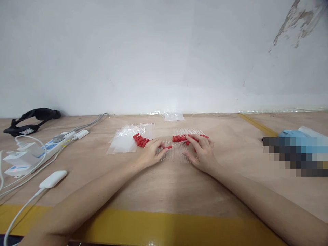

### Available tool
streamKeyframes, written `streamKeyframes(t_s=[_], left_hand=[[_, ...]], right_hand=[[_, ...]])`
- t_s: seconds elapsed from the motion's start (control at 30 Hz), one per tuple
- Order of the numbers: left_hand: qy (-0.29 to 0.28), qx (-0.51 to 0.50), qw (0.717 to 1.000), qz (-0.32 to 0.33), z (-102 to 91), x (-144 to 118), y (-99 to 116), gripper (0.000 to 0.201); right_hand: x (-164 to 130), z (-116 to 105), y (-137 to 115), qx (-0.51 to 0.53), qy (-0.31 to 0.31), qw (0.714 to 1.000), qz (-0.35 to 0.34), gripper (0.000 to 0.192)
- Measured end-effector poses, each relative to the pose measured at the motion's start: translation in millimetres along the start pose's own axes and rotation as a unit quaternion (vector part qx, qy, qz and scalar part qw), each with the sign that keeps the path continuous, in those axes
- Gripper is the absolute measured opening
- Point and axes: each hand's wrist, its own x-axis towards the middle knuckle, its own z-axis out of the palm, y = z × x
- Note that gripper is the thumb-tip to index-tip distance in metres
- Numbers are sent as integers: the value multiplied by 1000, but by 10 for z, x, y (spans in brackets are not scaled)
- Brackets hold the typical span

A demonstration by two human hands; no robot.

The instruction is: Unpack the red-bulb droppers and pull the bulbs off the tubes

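My left hand (153,153) is closed, thumb and fingers pinching the red end of a thin red-handled rod (178,143). Its pale, slender shaft slants up to the right, towards my right index finger. My right hand (204,152) reaches over a row of similar red-handled rods (176,138), with its thumb and index finger apart. Whether a fingertip presses on the held rod's tip is hard to see. Beside my left hand lies another group of red handles (140,140), with thin shafts (168,155) showing past my fingers. Both hands partly cover the rods.
Clear flat bags (125,140) lie left of the rods, and another small bag (174,117) rests by the wall. At left are a power strip (55,145), cables, a white oval device (53,179) and a black strap (33,119). A blue item (292,134) sits at right.
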Motion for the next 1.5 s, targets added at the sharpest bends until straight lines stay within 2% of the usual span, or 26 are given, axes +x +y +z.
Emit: streamKeyframes(t_s=[0.1, 0.2, 0.37, 0.47, 0.53, 0.63, 0.8, 1.07, 1.37, 1.43, 1.5], left_hand=[[11, 5, 999, 52, 11, -221, -20, 16], [20, -5, 997, 72, 57, -310, -16, 13], [25, -3, 995, 98, 99, -292, 29, 11], [36, 21, 992, 119, 122, -252, 59, 22], [28, 41, 989, 139, 140, -228, 76, 25], [0, 65, 986, 156, 155, -207, 94, 17], [-38, 81, 983, 160, 118, -204, 116, 22], [-79, 75, 983, 149, 68, -216, 139, 27], [-78, 63, 982, 160, 49, -241, 108, 23], [-60, 61, 987, 139, 31, -271, 40, 23], [-20, 52, 993, 108, 3, -295, -46, 22]], right_hand=[[7, 25, -91, 15, -45, 997, -64, 44], [-13, 76, -140, 47, -71, 992, -89, 33], [-54, 129, -136, 83, -83, 989, -86, 21], [-55, 133, -152, 97, -86, 988, -78, 20], [-47, 131, -177, 105, -86, 988, -80, 20], [-37, 123, -216, 117, -78, 986, -94, 21], [-36, 94, -227, 114, -62, 985, -110, 26], [-59, 9, -184, 99, -35, 983, -148, 19], [-125, 4, -72, 67, 0, 978, -197, 18], [-130, -17, 9, 68, 10, 981, -183, 20], [-127, -33, 88, 71, 28, 988, -134, 19]])
